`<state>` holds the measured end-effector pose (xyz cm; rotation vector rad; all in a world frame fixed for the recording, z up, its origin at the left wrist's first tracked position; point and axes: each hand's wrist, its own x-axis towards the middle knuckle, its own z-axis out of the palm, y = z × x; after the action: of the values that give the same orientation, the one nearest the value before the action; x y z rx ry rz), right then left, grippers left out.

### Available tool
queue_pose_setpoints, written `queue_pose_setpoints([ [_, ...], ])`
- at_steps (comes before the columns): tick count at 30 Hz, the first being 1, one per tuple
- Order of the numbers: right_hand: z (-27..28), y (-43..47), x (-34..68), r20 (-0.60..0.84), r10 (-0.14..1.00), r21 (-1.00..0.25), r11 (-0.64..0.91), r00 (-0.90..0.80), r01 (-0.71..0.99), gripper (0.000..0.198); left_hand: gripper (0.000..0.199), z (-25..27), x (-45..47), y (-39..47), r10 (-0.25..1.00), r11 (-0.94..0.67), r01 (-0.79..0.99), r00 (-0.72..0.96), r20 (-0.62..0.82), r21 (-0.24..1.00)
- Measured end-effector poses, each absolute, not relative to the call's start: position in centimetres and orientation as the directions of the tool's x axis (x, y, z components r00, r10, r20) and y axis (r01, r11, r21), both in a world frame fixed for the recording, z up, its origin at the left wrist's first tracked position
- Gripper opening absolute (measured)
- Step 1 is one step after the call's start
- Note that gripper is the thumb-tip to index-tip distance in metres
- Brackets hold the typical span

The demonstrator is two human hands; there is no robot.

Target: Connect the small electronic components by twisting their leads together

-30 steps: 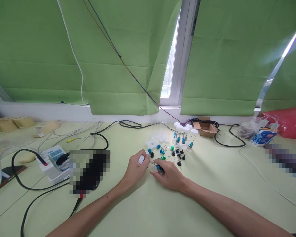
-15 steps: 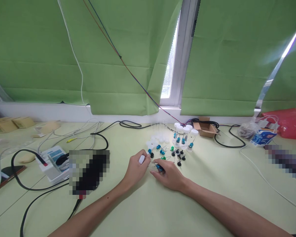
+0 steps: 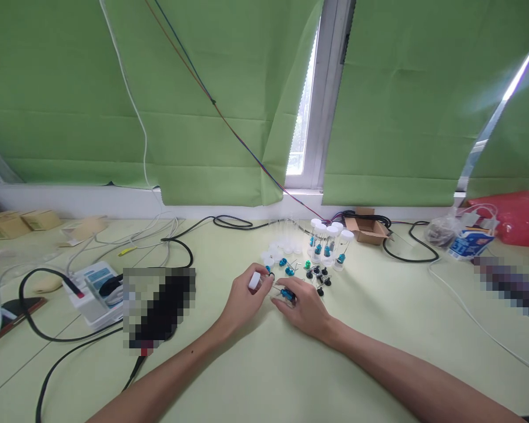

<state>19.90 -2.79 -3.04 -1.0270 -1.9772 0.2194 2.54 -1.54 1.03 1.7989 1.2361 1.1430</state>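
My left hand is closed around a small clear tube with a white cap-like end; the rest of the tube is mostly hidden by the fingers. Facing it, my right hand pinches a blue-headed piece with a thin metal stem, its stem pointing toward the left hand. Just beyond the hands lie loose blue-headed pieces, a green one and a cluster of black-headed ones. White-capped clear tubes with blue-headed pieces inside stand behind these.
Clear tubes without caps stand at the back, with loose white caps in front. An open cardboard box and black cable lie near the wall. At left are a white power strip and tangled cords.
My hands have moved slightly apart. The left hand has turned its tube a little, and the blue-headed piece in my right hand shows more clearly.
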Motion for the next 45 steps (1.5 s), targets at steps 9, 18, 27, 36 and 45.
queue_pose_setpoints([
  [9,-3.14,-2.78,20.01,0.611,0.738,-0.453,0.624,-0.288,0.637,0.026,0.03,0.56,2.74,-1.72,0.949,-0.303,0.325,0.186,0.254,0.896],
  [18,-3.36,-2.68,19.92,0.618,0.722,-0.388,0.624,-0.31,0.678,0.024,0.027,0.03,2.61,-1.47,0.945,-0.298,0.235,0.212,0.25,0.925],
  [27,-3.28,-2.8,19.8,0.624,0.714,-0.387,0.636,-0.319,0.667,0.024,0.028,0.13,2.36,-1.63,0.943,-0.278,0.204,0.242,0.227,0.939],
  [36,-3.16,-3.01,19.74,0.604,0.725,-0.409,0.639,-0.331,0.652,0.024,0.028,0.17,2.2,-1.46,0.936,-0.295,0.201,0.257,0.241,0.934],
  [45,-3.13,-2.79,19.69,0.599,0.746,-0.49,0.63,-0.292,0.603,0.027,0.027,0.19,2.64,-1.51,0.94,-0.198,0.026,0.287,0.183,0.98],
])
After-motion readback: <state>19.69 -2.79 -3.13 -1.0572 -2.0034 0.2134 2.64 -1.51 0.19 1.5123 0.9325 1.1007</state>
